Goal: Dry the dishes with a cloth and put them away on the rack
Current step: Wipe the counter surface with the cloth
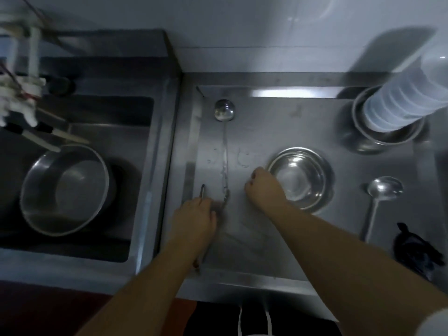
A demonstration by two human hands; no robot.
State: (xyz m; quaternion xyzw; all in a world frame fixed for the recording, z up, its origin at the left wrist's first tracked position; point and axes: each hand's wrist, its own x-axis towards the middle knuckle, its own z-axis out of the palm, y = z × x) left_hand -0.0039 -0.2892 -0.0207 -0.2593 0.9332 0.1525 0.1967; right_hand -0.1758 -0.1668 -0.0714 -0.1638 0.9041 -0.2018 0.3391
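A steel bowl [300, 178] sits upright on the steel drainboard [254, 238]. My right hand [263, 187] grips its left rim with curled fingers. My left hand [196, 215] is curled round a slim metal utensil [202, 190] by the drainboard's left wall; one end pokes out above the fingers, and what kind of utensil it is I cannot tell. A long ladle [224, 110] lies with its cup at the back, its handle end just right of my left hand. A second ladle [384, 187] lies right of the bowl. A dark cloth [412, 248] lies crumpled at the right front.
Stacked translucent plastic bowls [407, 98] stand in nested steel bowls [388, 137] at the back right. The sink [135, 110] on the left holds a large steel bowl [65, 190] and several knives. Water streaks the drainboard's middle. A tiled wall rises behind.
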